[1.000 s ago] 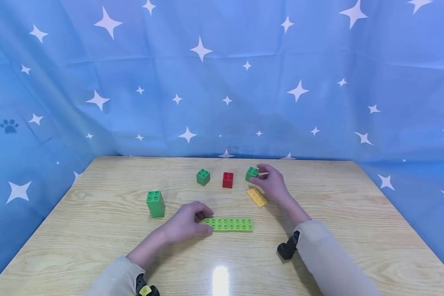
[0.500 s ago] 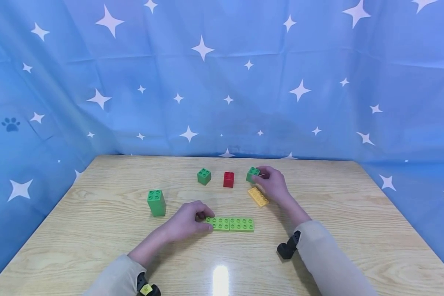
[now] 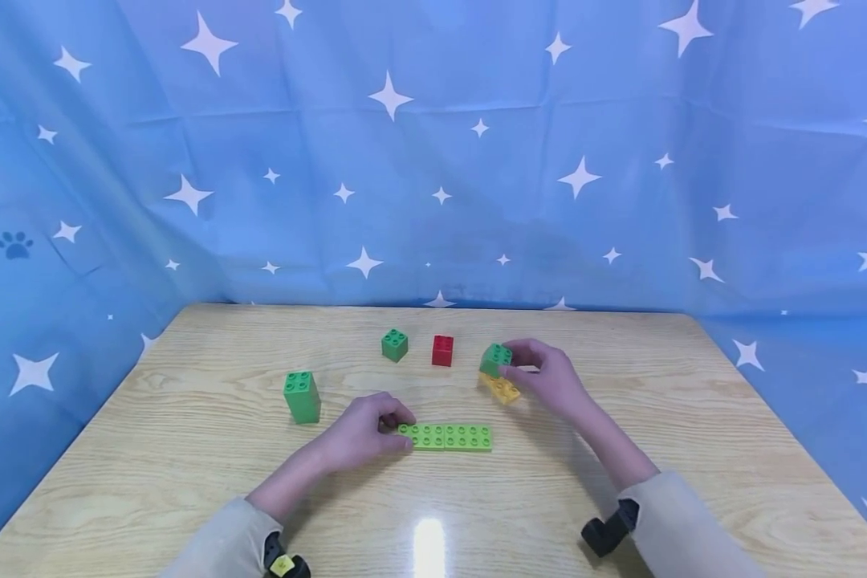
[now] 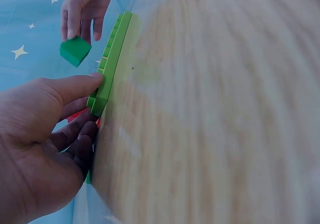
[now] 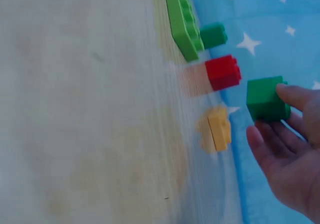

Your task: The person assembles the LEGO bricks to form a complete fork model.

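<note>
In the head view, two low lime-green toy building bricks (image 3: 466,438) lie end to end on the table. My left hand (image 3: 361,433) pinches their left end between thumb and fingers; the left wrist view shows the thumb on the near side of the lime strip (image 4: 112,59). My right hand (image 3: 549,376) grips a green four-stud brick (image 3: 494,361) by its right side. The right wrist view shows this green brick (image 5: 265,99) raised off the table. Below it in the head view, partly covered, lies a flat yellow brick (image 3: 502,391).
A red brick (image 3: 442,352) and another small green brick (image 3: 394,345) stand toward the back of the wooden table (image 3: 224,345). At left stands a taller green brick (image 3: 303,398). A blue star-patterned cloth (image 3: 433,233) hangs behind the table.
My right hand has lifted the green brick from its place at the back and brought it toward me, over the yellow brick. The left hand keeps its hold on the lime bricks.
</note>
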A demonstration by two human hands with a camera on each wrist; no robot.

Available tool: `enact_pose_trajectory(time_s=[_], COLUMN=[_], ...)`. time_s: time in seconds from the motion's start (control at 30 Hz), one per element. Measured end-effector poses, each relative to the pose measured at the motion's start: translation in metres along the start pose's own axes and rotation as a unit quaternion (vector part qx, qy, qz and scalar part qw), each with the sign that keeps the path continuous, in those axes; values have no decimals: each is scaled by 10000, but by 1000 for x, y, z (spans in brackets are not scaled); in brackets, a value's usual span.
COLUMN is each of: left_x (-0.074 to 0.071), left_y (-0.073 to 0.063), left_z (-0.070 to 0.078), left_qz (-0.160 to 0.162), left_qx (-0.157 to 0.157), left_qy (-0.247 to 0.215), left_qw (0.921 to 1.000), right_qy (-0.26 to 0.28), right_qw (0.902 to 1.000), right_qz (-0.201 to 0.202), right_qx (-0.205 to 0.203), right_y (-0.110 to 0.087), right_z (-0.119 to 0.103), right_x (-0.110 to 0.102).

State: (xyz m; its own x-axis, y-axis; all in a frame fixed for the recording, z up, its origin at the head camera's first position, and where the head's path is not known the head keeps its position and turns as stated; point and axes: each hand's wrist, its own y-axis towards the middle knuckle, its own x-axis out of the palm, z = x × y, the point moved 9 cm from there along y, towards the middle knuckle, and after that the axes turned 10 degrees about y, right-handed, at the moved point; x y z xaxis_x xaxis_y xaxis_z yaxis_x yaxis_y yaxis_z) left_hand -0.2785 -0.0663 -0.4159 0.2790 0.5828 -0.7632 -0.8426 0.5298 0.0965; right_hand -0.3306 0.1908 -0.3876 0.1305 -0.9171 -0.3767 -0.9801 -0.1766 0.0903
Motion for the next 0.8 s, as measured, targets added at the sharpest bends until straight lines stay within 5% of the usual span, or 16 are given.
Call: enact_pose_trajectory(time_s=[0.37, 0.8], left_x=[2, 0], left_y=[0, 0], left_z=[-1, 0], left_qz=[-28, -56], left_qx=[-23, -44], left_qy=[-38, -39], left_qw=[10000, 10000], right_qy=[140, 470], right_qw=[9965, 9876], right_qz=[-822, -1482], right_qx=[-53, -219], right_y=[-45, -61], right_z=[-4, -5], right_x=[21, 34])
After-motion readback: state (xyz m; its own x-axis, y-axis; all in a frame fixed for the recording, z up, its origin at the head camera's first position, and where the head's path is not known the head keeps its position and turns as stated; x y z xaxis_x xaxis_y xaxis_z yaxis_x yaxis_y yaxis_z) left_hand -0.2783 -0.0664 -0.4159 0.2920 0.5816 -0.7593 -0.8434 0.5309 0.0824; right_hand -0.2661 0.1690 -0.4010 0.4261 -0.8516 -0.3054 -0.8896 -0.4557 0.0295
